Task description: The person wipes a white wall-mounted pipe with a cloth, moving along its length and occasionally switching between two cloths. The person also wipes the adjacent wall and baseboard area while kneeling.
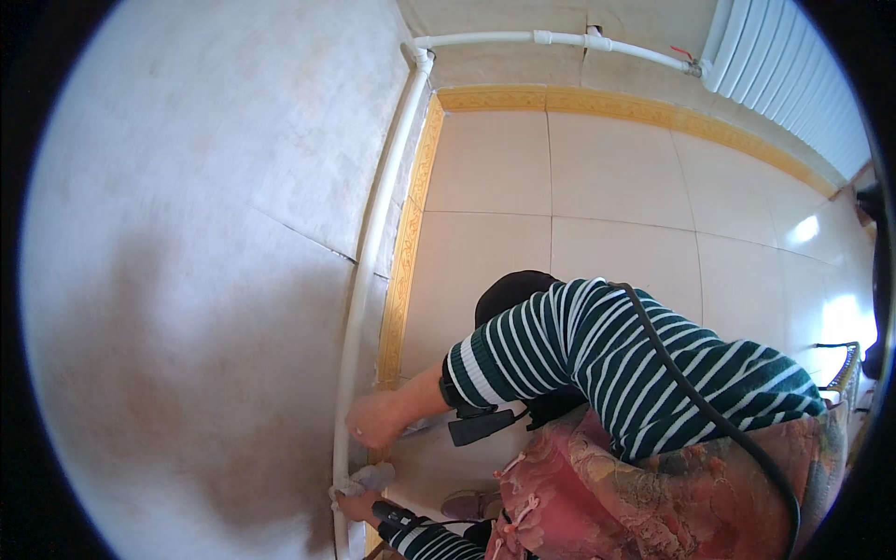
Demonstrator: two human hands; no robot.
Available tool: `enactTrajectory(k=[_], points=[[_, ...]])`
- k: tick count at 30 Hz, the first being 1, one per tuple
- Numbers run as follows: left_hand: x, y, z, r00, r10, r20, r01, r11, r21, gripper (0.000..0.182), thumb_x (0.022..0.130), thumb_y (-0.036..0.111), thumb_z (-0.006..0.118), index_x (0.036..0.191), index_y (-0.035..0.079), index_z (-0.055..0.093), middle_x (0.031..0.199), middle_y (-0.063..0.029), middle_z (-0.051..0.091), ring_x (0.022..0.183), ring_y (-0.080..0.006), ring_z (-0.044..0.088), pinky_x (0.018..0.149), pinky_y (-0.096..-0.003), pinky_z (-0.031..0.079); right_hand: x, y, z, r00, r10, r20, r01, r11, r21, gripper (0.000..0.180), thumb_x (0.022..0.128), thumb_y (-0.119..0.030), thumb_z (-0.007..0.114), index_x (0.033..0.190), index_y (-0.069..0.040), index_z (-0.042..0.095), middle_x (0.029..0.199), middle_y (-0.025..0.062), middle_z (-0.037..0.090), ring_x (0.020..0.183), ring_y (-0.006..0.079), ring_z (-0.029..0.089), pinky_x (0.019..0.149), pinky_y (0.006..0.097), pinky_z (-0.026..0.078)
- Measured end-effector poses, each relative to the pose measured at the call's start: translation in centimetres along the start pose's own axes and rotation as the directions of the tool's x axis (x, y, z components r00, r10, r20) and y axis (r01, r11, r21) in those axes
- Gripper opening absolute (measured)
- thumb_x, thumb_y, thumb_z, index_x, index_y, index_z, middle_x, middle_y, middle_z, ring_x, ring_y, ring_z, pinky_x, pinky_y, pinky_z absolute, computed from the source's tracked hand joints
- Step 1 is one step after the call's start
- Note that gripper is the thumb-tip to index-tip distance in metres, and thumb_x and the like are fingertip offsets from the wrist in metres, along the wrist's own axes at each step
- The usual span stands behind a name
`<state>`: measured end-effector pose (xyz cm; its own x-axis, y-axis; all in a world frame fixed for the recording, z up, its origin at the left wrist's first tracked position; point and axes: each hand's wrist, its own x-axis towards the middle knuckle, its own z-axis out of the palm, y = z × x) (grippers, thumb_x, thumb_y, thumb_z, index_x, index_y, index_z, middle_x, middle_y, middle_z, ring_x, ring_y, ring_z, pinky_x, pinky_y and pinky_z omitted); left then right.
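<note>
A grey-white cloth [372, 477] wraps partly around the white pipe [371, 238] low along the wall. My left hand [358, 505] grips this cloth against the pipe, near the bottom of the view. Farther up beside the same pipe is my right hand [378, 420], bent at the wrist, its fingers hidden below it. Something pale shows just under the right wrist, too unclear to name. Both forearms have green-and-white striped sleeves and dark strapped devices at the wrists.
The smooth wall [210, 210] stands on the left. A patterned yellow tile border [413, 231] edges the beige tiled floor [490, 161]. A white radiator [777, 70] with a red-handled valve [682, 52] is at the upper right. A metal-framed object [847, 367] stands at the right edge.
</note>
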<state>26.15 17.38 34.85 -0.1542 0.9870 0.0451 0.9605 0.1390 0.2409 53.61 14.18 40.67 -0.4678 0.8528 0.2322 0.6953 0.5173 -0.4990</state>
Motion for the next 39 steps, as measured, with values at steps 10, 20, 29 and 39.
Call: enactTrajectory(k=[10, 20, 29, 39], points=[[4.1, -9.9, 0.1, 0.963, -0.266, -0.037, 0.246, 0.930, -0.275, 0.029, 0.065, 0.018, 0.066, 0.079, -0.007, 0.064, 0.083, -0.0191, 0.067, 0.078, -0.0372, 0.065, 0.071, -0.0421, 0.051, -1.2, -1.8, -3.1, 0.920, -0.208, 0.333, 0.302, 0.916, -0.265, 0.014, 0.074, -0.012, 0.063, 0.080, -0.005, 0.073, 0.083, 0.0127, 0.069, 0.074, 0.0294, 0.065, 0.066, 0.0431, 0.052], [5.4, -8.5, -2.8, 0.976, -0.216, -0.035, 0.200, 0.946, -0.257, 0.027, 0.075, 0.020, 0.060, 0.088, -0.003, 0.063, 0.087, -0.0160, 0.066, 0.081, -0.0316, 0.063, 0.072, -0.0393, 0.050, -5.0, -2.8, -4.5, 0.954, 0.035, 0.299, -0.083, 0.986, 0.147, 0.019, 0.071, -0.007, 0.054, 0.080, 0.004, 0.067, 0.086, 0.0221, 0.065, 0.081, 0.0381, 0.062, 0.069, 0.0474, 0.050], [8.3, -11.8, -7.3, 0.993, -0.116, 0.032, 0.120, 0.943, -0.310, 0.026, 0.084, 0.022, 0.056, 0.096, 0.000, 0.063, 0.091, -0.0132, 0.065, 0.083, -0.0266, 0.061, 0.072, -0.0367, 0.050, -5.2, -2.6, -7.0, 0.885, -0.011, 0.465, -0.036, 0.995, 0.092, 0.023, 0.078, -0.013, 0.053, 0.091, -0.001, 0.068, 0.095, 0.0191, 0.066, 0.088, 0.0351, 0.062, 0.075, 0.0458, 0.049], [5.5, -23.5, -19.2, 0.959, -0.014, 0.283, 0.194, 0.759, -0.621, 0.024, 0.091, 0.023, 0.054, 0.100, 0.002, 0.063, 0.093, -0.0097, 0.064, 0.080, -0.0208, 0.060, 0.068, -0.0331, 0.050, -6.5, -3.1, -9.3, 0.855, 0.228, 0.467, -0.299, 0.951, 0.084, 0.021, 0.080, -0.016, 0.056, 0.098, -0.006, 0.062, 0.097, 0.0199, 0.064, 0.093, 0.0373, 0.059, 0.083, 0.0477, 0.046]])
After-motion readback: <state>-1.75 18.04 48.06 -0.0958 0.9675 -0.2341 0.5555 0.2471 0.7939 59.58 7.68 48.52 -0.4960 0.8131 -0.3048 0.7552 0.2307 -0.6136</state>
